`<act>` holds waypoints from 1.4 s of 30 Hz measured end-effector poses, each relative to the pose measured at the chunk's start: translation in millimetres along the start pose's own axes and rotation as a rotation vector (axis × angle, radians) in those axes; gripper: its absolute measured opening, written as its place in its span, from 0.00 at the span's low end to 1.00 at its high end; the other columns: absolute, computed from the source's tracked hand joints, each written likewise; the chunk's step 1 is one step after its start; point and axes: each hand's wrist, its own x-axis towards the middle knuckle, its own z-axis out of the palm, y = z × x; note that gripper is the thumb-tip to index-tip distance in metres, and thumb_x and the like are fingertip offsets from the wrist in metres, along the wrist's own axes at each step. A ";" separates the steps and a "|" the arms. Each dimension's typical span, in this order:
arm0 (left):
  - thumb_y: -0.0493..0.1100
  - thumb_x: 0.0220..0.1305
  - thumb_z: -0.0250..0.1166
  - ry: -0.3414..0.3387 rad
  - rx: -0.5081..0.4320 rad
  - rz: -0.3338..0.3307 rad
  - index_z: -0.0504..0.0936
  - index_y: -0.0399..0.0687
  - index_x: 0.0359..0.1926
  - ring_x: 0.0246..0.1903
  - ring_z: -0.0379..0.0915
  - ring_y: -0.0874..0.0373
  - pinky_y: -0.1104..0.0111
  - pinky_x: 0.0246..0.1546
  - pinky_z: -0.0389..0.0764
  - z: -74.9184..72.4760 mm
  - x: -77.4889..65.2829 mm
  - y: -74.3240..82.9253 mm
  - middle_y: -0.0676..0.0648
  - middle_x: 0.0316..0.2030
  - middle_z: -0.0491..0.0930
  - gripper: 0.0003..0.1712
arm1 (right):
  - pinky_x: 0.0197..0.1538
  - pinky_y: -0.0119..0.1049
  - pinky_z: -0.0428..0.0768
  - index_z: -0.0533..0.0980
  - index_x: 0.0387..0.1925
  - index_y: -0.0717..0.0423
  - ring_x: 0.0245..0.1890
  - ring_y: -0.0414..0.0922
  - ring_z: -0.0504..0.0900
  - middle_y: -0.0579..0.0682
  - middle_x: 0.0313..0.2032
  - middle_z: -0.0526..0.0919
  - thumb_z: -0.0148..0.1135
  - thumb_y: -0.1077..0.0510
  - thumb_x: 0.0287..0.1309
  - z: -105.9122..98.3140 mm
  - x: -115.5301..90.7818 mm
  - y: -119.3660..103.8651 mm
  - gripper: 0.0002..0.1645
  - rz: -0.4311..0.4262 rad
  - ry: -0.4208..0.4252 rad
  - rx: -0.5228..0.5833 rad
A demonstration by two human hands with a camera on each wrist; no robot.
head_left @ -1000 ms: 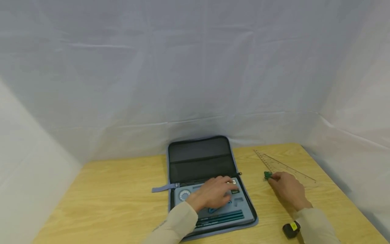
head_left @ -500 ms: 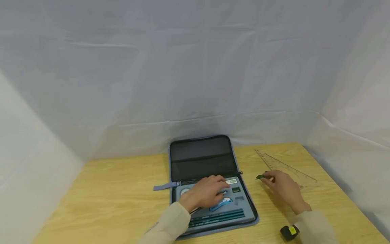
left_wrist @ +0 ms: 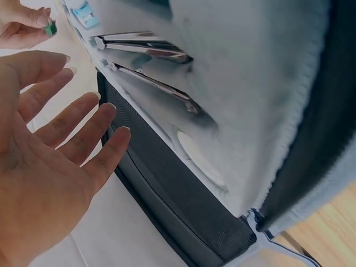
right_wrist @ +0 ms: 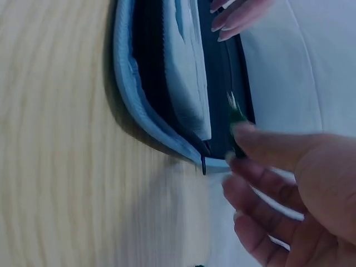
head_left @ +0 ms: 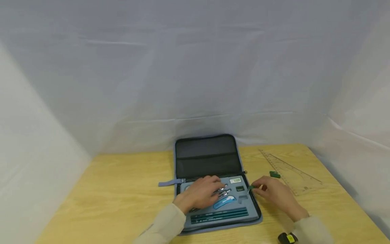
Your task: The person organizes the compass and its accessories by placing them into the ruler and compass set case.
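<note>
An unzipped blue-grey stationery case (head_left: 208, 166) lies on the table with a moulded tray (head_left: 253, 211) inside. Over the tray's left half is my left hand (head_left: 201, 192), its fingers spread and holding nothing in the left wrist view. My right hand (head_left: 275, 195) pinches a small green piece with a thin silvery tip (right_wrist: 238, 118) between thumb and fingertips, at the case's right edge. Its exact kind is unclear. In the tray I see metal compasses (head_left: 223, 194), a blue object (head_left: 224, 202), green pencils (head_left: 219, 215), a white eraser (head_left: 235, 180) and a dark green block (head_left: 240, 188).
Right of the case lie a small green block (head_left: 275, 174) and a clear set square (head_left: 292, 173). A black object with a yellow label (head_left: 287, 238) sits by the right sleeve. White sheeting (head_left: 195, 84) hangs behind the wooden table (head_left: 128, 189).
My right hand has moved left to the case edge with the small green piece. A green block now lies behind it on the table. My left hand has shifted slightly left, uncovering the compasses and blue object.
</note>
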 end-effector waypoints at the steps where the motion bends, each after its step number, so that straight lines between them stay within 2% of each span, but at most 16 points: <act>1: 0.42 0.69 0.54 0.000 0.006 -0.005 0.77 0.54 0.59 0.52 0.70 0.57 0.63 0.51 0.73 0.0 -1.0 -0.3 0.51 0.56 0.72 0.19 | 0.29 0.31 0.75 0.84 0.38 0.47 0.29 0.34 0.76 0.38 0.34 0.80 0.68 0.54 0.54 1.6 0.2 -1.0 0.08 -0.016 -0.018 0.002; 6: 0.44 0.70 0.55 -0.006 0.030 -0.034 0.76 0.56 0.60 0.54 0.69 0.57 0.63 0.54 0.71 -0.6 -7.5 -1.9 0.52 0.57 0.72 0.20 | 0.28 0.28 0.74 0.84 0.38 0.46 0.29 0.32 0.75 0.34 0.32 0.77 0.68 0.51 0.54 6.9 -1.4 -6.6 0.09 -0.086 -0.078 0.035; 12: 0.43 0.69 0.55 -0.002 0.013 -0.055 0.76 0.56 0.60 0.56 0.68 0.56 0.62 0.56 0.70 0.6 -16.3 -5.7 0.50 0.58 0.72 0.20 | 0.27 0.28 0.73 0.85 0.38 0.46 0.28 0.30 0.73 0.33 0.31 0.77 0.69 0.50 0.54 11.4 -2.3 -12.6 0.10 -0.126 -0.092 0.042; 18: 0.42 0.68 0.56 0.008 -0.002 -0.058 0.77 0.55 0.59 0.55 0.69 0.57 0.62 0.54 0.72 2.3 -17.5 -7.5 0.51 0.57 0.72 0.20 | 0.26 0.28 0.73 0.85 0.37 0.47 0.26 0.29 0.71 0.33 0.31 0.76 0.68 0.51 0.54 14.3 -1.4 -10.6 0.09 -0.181 -0.099 0.054; 25: 0.42 0.68 0.56 0.029 0.005 -0.049 0.78 0.55 0.58 0.52 0.71 0.58 0.63 0.51 0.74 7.0 -17.1 -5.8 0.52 0.55 0.74 0.19 | 0.30 0.30 0.75 0.84 0.40 0.53 0.29 0.31 0.72 0.37 0.34 0.76 0.67 0.53 0.56 17.9 1.2 -5.3 0.12 -0.245 -0.128 0.120; 28: 0.43 0.67 0.57 0.027 0.019 -0.032 0.79 0.55 0.58 0.51 0.71 0.59 0.65 0.51 0.74 8.0 -15.4 -2.8 0.53 0.54 0.74 0.19 | 0.31 0.30 0.75 0.84 0.40 0.51 0.30 0.32 0.72 0.37 0.34 0.75 0.65 0.51 0.59 18.7 -0.2 -3.2 0.11 -0.220 -0.108 0.110; 34: 0.43 0.68 0.56 0.015 0.041 0.054 0.79 0.53 0.57 0.51 0.71 0.61 0.68 0.52 0.72 12.5 -2.7 11.1 0.53 0.52 0.75 0.18 | 0.30 0.30 0.74 0.83 0.34 0.40 0.28 0.30 0.72 0.32 0.31 0.75 0.62 0.49 0.61 19.0 -3.1 0.3 0.05 -0.109 -0.009 0.026; 42: 0.44 0.67 0.57 -0.050 0.151 0.137 0.78 0.53 0.57 0.54 0.68 0.60 0.69 0.54 0.70 20.6 18.0 39.6 0.54 0.56 0.72 0.18 | 0.28 0.30 0.73 0.79 0.31 0.39 0.26 0.30 0.73 0.33 0.28 0.75 0.64 0.48 0.59 24.7 -0.1 -0.4 0.03 -0.085 -0.033 0.058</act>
